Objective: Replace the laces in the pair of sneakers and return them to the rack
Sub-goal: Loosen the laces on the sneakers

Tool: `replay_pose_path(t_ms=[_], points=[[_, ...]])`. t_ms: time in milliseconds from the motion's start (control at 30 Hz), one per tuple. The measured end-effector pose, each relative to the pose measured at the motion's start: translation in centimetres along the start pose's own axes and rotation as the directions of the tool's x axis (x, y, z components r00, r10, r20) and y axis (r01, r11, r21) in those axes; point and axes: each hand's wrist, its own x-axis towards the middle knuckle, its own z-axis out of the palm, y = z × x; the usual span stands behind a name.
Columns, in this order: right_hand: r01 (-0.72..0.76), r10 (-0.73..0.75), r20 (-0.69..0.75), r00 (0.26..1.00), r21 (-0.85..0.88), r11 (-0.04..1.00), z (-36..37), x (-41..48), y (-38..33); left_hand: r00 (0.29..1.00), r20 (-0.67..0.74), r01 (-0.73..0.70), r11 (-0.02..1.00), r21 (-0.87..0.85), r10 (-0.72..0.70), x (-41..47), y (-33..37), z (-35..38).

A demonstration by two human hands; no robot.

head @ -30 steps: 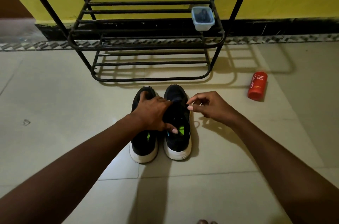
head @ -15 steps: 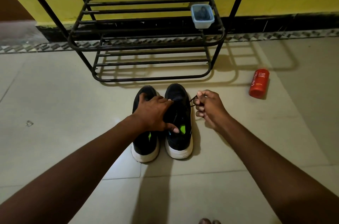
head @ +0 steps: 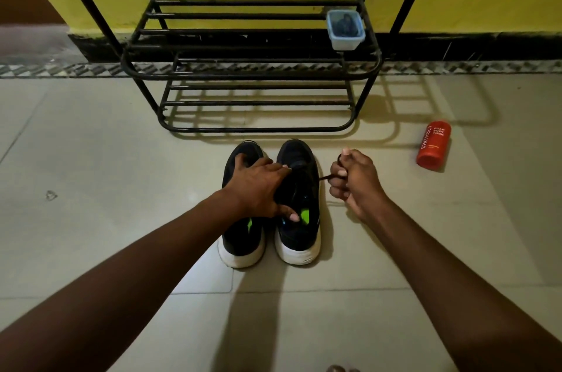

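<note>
The sneakers (head: 243, 239) stand side by side on the floor (head: 121, 158), with the toes toward the rack (head: 258, 129), just before its lowest front bar. From the sneaker on the right side a dark lace (head: 324, 177) goes out tight to the side.

I think this could go wrong: if the pull is stronger than the hold, the sneaker may slide or tip toward the pulling hand. The lace may also catch in an eyelet and jam, because the pull goes sideways. If the lace is thin and smooth, it could slip out of the fist.

The left hand (head: 258, 186) lies spread over both sneakers with the fingers straight and the thumb at the opening of the one the lace comes from. It presses them down. The right hand (head: 354, 180) is curled into a fist round the lace, just beside that sneaker.

A small blue box (head: 346, 29) sits at the right end of the rack's middle shelf — a red bottle (head: 433, 145) lies on the floor, well apart to the right.
</note>
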Motion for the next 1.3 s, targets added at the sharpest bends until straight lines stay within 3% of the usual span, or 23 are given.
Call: replay_pose_path(t_ms=[67,133,200,233,333,400,433,467,500,533,567,600,667,733,800,867,933,1033,1133,1233,1300], points=[[0.074,-0.044,0.087,0.995,-0.371,0.926,-0.4,-0.1,0.2,1.000,0.002,0.003,1.000,0.005,-0.003,0.0,-0.1,0.2],[0.268,-0.128,0.241,0.962,-0.746,0.610,-1.2,-0.2,0.1,1.000,-0.002,0.006,1.000,0.011,-0.006,0.0,-0.1,0.2],[0.432,-0.142,0.408,0.902,-0.855,0.286,-1.5,-0.4,-0.5,1.000,-0.005,0.009,1.000,0.017,-0.009,0.0,0.0,0.2],[0.477,-0.164,0.450,0.878,-0.851,0.219,-1.5,-0.4,-0.7,1.000,-0.005,0.010,1.000,0.020,-0.010,0.0,0.0,0.2],[0.524,-0.293,0.462,0.837,-0.831,0.186,-1.0,-0.4,-0.5,1.000,0.001,0.014,1.000,0.023,-0.014,-0.1,0.1,0.1],[0.544,-0.392,0.438,0.809,-0.810,0.219,-0.3,-0.1,0.0,1.000,0.001,0.016,1.000,0.010,-0.016,-0.2,0.1,0.2],[0.540,-0.453,0.386,0.804,-0.792,0.284,0.2,-0.2,0.2,1.000,0.001,0.014,1.000,0.004,-0.014,-0.3,0.1,0.2],[0.522,-0.499,0.290,0.817,-0.740,0.425,0.5,-0.2,0.2,1.000,0.003,0.015,1.000,-0.002,-0.015,-0.3,0.0,0.2],[0.471,-0.487,0.158,0.859,-0.617,0.630,0.7,-0.3,-0.2,1.000,0.005,0.015,1.000,-0.006,-0.015,-0.3,0.0,0.2],[0.387,-0.406,0.044,0.913,-0.414,0.824,0.9,-0.4,-0.6,1.000,0.006,0.014,1.000,-0.007,-0.014,-0.3,0.0,0.2],[0.288,-0.298,-0.016,0.954,-0.212,0.934,1.0,-0.4,-0.7,1.000,0.004,0.012,1.000,-0.005,-0.012,-0.3,0.0,0.2],[0.214,-0.217,-0.037,0.976,-0.068,0.975,0.9,-0.5,-0.8,1.000,0.002,0.010,1.000,-0.002,-0.010,-0.3,0.0,0.2],[0.206,-0.203,-0.072,0.976,0.035,0.978,0.5,-0.3,-0.7,1.000,0.001,0.006,1.000,0.000,-0.006,-0.2,-0.1,0.3],[0.281,-0.277,-0.102,0.955,0.028,0.959,-0.3,0.0,-0.9,1.000,-0.005,0.007,1.000,-0.006,-0.007,-0.3,-0.2,0.4],[0.327,-0.345,-0.058,0.937,-0.205,0.923,-1.3,0.2,-0.8,1.000,-0.005,0.011,1.000,-0.016,-0.012,-0.4,-0.2,0.5],[0.315,-0.363,0.033,0.931,-0.572,0.757,-2.4,0.4,0.2,1.000,0.000,0.026,0.997,-0.067,-0.027,-0.5,0.0,0.2],[0.298,-0.370,0.098,0.924,-0.791,0.534,-3.4,0.1,2.2,0.999,-0.043,0.023,0.989,-0.146,-0.029,-0.4,0.4,-0.2],[0.321,-0.431,0.166,0.887,-0.893,0.316,-3.8,-0.8,4.7,0.978,-0.207,-0.048,0.978,-0.202,0.005,0.1,1.4,-0.6],[0.208,-0.482,0.090,0.871,-0.958,0.198,-3.1,-2.1,5.3,0.961,-0.269,-0.021,0.946,-0.323,-0.070,0.5,2.6,-0.5],[0.288,-0.588,0.179,0.789,-0.953,0.097,-2.2,-3.0,5.8,0.944,-0.306,0.021,0.947,-0.319,-0.124,1.0,3.4,0.1],[0.347,-0.566,0.268,0.780,-0.937,0.035,-1.7,-3.0,6.3,0.934,-0.315,0.053,0.938,-0.341,-0.168,1.3,3.6,0.2]])
